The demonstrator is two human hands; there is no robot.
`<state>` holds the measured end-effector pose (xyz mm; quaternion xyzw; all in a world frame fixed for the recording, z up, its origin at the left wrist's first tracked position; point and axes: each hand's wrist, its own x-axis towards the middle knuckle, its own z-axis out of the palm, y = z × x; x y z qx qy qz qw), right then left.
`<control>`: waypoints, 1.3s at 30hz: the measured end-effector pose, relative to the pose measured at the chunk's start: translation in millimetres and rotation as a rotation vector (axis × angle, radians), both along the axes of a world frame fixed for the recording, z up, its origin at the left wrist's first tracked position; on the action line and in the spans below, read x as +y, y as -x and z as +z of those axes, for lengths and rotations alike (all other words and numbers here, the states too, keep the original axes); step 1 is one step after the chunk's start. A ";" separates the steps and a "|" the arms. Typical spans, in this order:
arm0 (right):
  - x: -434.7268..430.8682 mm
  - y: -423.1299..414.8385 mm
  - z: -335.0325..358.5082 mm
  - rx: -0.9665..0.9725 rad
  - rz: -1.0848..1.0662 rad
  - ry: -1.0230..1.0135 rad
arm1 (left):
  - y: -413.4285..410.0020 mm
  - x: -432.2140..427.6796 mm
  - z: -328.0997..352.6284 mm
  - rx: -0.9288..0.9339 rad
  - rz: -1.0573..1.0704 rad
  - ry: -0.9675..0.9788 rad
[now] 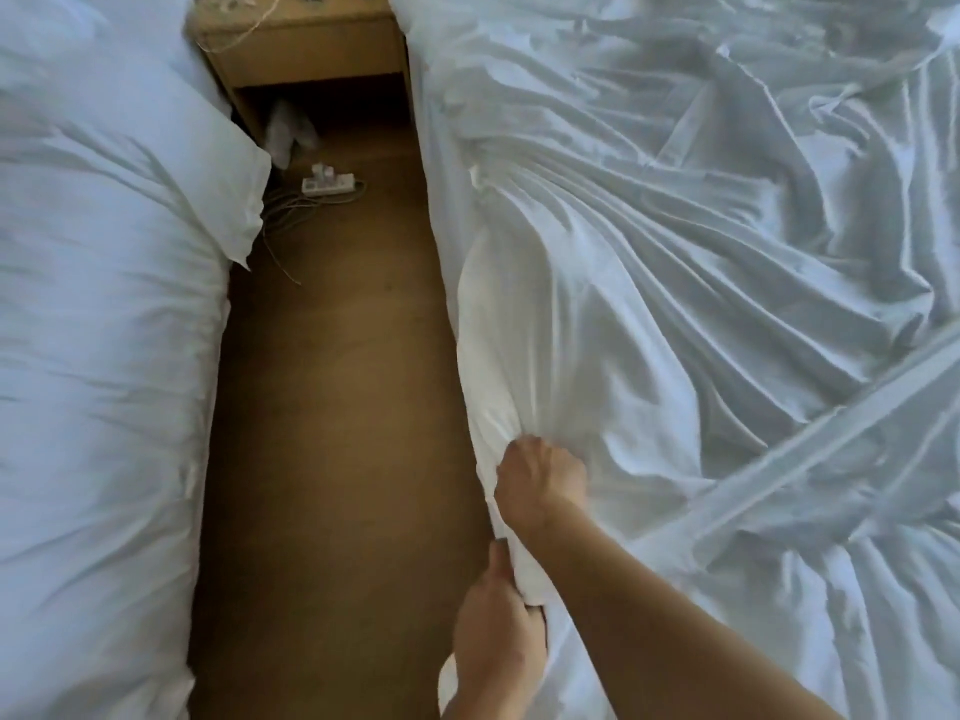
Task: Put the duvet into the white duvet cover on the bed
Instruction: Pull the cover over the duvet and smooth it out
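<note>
The crumpled white duvet cover (701, 314) lies across the right bed. At its near left edge, the right hand (540, 480) curls its fingers round a bunched fold. Just nearer, the left hand (498, 646) pinches the same edge. A power strip (330, 185) lies on the far floor.

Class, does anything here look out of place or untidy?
The duvet cover lies crumpled, bunched where the left hand and right hand grip it. A power strip trails loose cables on the floor.
</note>
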<state>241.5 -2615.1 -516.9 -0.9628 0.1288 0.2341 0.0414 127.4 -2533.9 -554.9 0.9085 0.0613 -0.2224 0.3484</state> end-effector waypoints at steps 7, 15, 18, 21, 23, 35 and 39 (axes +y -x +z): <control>-0.9 95.3 -13.6 -0.106 0.065 -0.139 | -85.5 60.8 27.1 0.111 -0.383 -0.003; -21.9 81.6 12.0 0.014 0.061 -0.350 | -185.9 -24.4 20.9 0.280 0.124 0.513; -37.0 72.6 24.8 0.130 0.008 -0.416 | -170.8 -39.3 12.9 0.187 0.276 0.552; -46.0 60.8 41.5 0.092 -0.108 -0.528 | -168.9 -15.4 24.5 0.244 0.449 0.632; -47.6 34.9 52.1 -0.283 -0.234 -0.454 | -165.7 5.6 21.4 0.415 0.470 0.671; -45.9 -161.4 -32.3 -0.262 -0.535 -0.054 | -317.5 54.8 -15.2 0.576 -0.014 0.352; -37.8 -144.9 -23.6 -0.443 -0.553 0.104 | -479.3 16.6 3.9 0.465 0.200 0.650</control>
